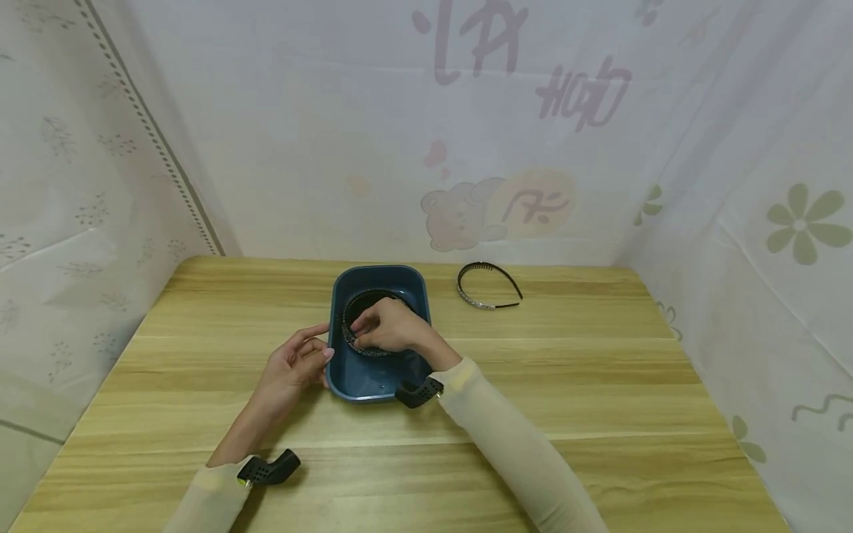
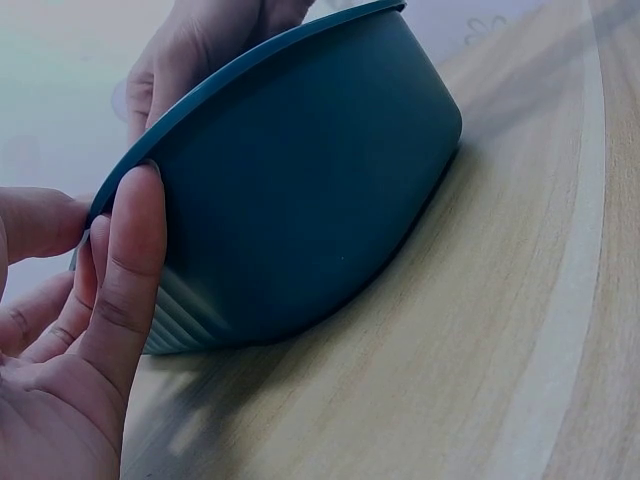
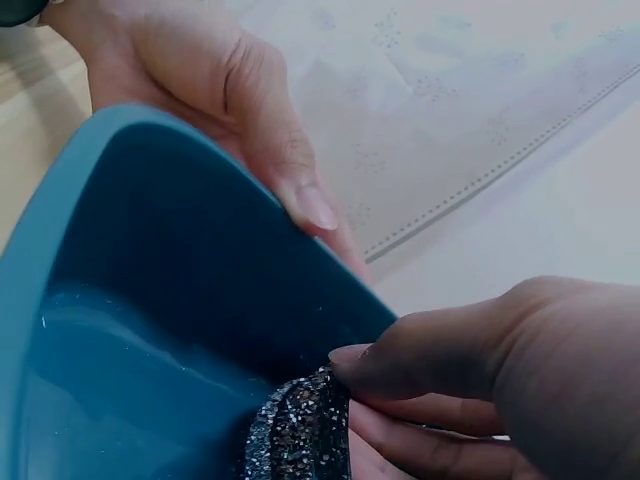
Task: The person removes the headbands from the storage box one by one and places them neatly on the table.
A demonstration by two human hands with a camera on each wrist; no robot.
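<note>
A dark blue plastic basin [image 1: 383,385] stands on the table. Inside it lie black headbands [image 3: 295,430] with silver glitter, closely layered; how many cannot be made out. My right hand [image 1: 392,326] reaches into the basin and pinches the glittery edge of a headband between thumb and fingers. At the basin's left side, my left hand [image 1: 293,366] holds the rim, as the left wrist view shows with thumb and fingers at the edge [image 2: 250,60]. Part of the headbands is hidden behind the right hand.
Another black headband [image 1: 473,302] with a glittery side and comb teeth lies to the right of the basin, near the table's back. The wooden table [image 1: 566,414] is bordered by printed cloth [image 1: 300,148] at the back and sides.
</note>
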